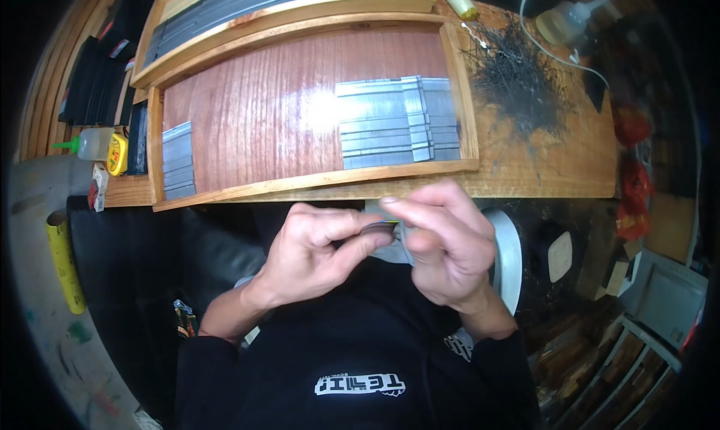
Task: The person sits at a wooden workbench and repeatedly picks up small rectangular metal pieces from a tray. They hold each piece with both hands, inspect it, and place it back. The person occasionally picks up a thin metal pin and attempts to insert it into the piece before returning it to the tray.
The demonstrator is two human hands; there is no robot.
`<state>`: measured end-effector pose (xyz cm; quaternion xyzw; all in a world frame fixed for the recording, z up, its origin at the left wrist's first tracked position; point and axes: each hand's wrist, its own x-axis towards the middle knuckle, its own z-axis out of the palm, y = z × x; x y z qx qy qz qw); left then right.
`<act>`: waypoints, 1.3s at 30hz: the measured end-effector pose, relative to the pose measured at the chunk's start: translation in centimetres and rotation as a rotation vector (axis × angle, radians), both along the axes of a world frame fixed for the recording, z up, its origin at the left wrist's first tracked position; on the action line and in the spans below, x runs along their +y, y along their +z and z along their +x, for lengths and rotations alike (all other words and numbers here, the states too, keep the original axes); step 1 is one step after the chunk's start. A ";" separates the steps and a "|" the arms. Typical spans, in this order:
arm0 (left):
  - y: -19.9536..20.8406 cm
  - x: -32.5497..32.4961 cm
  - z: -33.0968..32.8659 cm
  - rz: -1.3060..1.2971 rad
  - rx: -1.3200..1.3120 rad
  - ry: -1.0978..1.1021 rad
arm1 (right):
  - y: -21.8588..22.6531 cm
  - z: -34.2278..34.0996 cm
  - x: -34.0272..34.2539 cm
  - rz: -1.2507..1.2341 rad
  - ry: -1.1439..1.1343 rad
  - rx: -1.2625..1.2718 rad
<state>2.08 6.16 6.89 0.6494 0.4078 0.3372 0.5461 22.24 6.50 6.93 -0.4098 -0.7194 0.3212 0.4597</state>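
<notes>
1. The left hand [315,254] and the right hand [442,246] meet fingertip to fingertip, pinched together on a thin grey strip [381,226], just below the near rim of the wooden tray [315,181].
2. The fingers hide most of the strip; what kind of strip it is cannot be made out.
3. Inside the tray, stacked grey strips [394,122] lie at its right end, a smaller stack [178,160] at its left.
4. Right of the tray lies a tangle of dark wire [517,77].

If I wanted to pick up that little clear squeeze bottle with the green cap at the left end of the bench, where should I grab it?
The squeeze bottle seems to lie on its side, green nozzle pointing left. Probably best gripped across its wide, clear body, coming from above: the nozzle is thin, and a yellow tape measure crowds its right end.
</notes>
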 end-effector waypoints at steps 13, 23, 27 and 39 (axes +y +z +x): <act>-12.2 -4.6 1.1 -1.006 -0.269 0.103 | -11.8 5.1 -4.6 -0.569 -0.318 -0.521; -14.4 -5.5 4.7 -0.988 -0.166 -0.039 | -11.6 5.1 -5.9 -0.776 0.197 -0.002; -15.0 -6.4 5.2 -0.957 -0.173 -0.116 | -12.4 4.8 -6.5 -1.012 0.161 0.001; -14.2 -4.6 4.0 -1.126 -0.245 -0.333 | -15.1 5.3 -5.0 -0.580 -0.257 -0.378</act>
